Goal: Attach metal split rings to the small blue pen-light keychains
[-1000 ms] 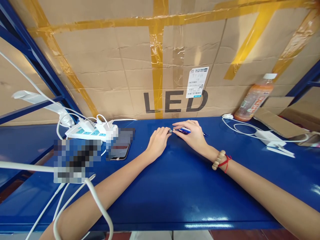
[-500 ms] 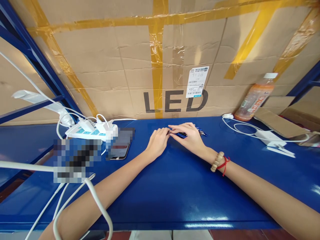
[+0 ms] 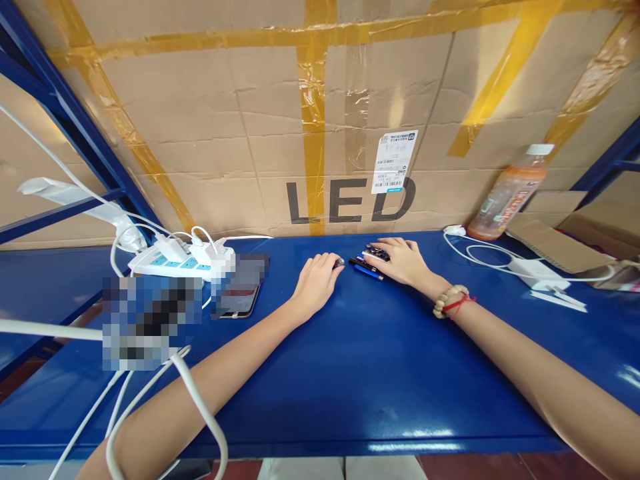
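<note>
Just above the middle of the frame, both hands lie on the blue table (image 3: 350, 373), near each other but apart. The left hand (image 3: 317, 280) is loosely curled, its thumb and forefinger pinched together on a small grey piece (image 3: 339, 262) at the fingertips; it is too small to tell what the piece is. Just to its right lie the pens (image 3: 367, 268), at least 2 of them, dark and blue, side by side on the tabletop. The right hand (image 3: 403, 261) rests palm down with its fingers spread flat over the far end of that cluster, touching it without closing around it. A beaded bracelet (image 3: 450, 299) and a red string circle that wrist. At centre left sits a white power strip (image 3: 183, 261) with plugs in it, and a phone (image 3: 240, 293) beside it. At the right edge, a white charger (image 3: 537, 272) trails its cable, and an orange bottle (image 3: 507, 197) leans against the taped cardboard box (image 3: 225, 133) marked LED, which fills the upper frame.
</note>
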Action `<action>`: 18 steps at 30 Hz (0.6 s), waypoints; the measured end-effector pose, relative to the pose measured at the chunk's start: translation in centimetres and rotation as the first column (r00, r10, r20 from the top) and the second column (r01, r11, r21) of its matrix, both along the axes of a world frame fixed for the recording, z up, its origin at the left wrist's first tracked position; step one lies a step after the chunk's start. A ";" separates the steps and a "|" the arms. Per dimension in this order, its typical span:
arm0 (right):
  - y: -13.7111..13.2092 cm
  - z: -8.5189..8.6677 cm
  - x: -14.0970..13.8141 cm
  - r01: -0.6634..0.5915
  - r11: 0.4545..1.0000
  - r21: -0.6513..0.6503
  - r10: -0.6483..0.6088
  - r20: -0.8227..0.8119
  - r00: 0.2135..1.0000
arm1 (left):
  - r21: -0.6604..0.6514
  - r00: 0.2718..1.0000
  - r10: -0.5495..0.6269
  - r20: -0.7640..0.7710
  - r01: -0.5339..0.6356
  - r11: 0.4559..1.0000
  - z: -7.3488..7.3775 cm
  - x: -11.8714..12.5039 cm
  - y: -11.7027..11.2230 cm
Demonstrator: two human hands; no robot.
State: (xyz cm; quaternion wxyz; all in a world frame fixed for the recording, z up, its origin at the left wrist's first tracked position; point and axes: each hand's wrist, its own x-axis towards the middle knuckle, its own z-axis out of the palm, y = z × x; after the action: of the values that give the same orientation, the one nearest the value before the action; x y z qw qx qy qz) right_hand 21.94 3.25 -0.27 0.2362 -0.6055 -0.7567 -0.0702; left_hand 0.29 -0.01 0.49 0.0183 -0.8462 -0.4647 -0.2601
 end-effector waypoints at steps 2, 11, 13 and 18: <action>0.2 -0.3 0.0 0.002 1.000 -0.010 -0.002 0.014 1.000 | -0.010 1.000 -0.002 -0.007 0.001 1.000 0.1 0.0 0.0; 0.8 -0.3 -1.2 -0.017 0.999 -0.043 0.020 0.074 0.997 | -0.002 0.999 -0.016 -0.034 0.016 1.000 0.0 0.1 0.0; 0.7 0.0 -1.8 -0.067 0.998 -0.014 0.068 0.106 0.992 | 0.000 0.999 -0.016 -0.031 0.016 1.000 0.0 0.1 0.0; -0.2 0.6 -3.4 -0.208 0.977 0.044 0.199 0.155 0.968 | 0.010 0.999 -0.014 -0.037 0.014 1.000 -0.1 0.1 0.1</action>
State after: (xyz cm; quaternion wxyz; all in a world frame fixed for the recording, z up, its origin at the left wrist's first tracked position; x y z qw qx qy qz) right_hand 18.56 3.09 0.32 0.2027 -0.5105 -0.8279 -0.1137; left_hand 0.37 0.04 0.38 0.0294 -0.8540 -0.4571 -0.2469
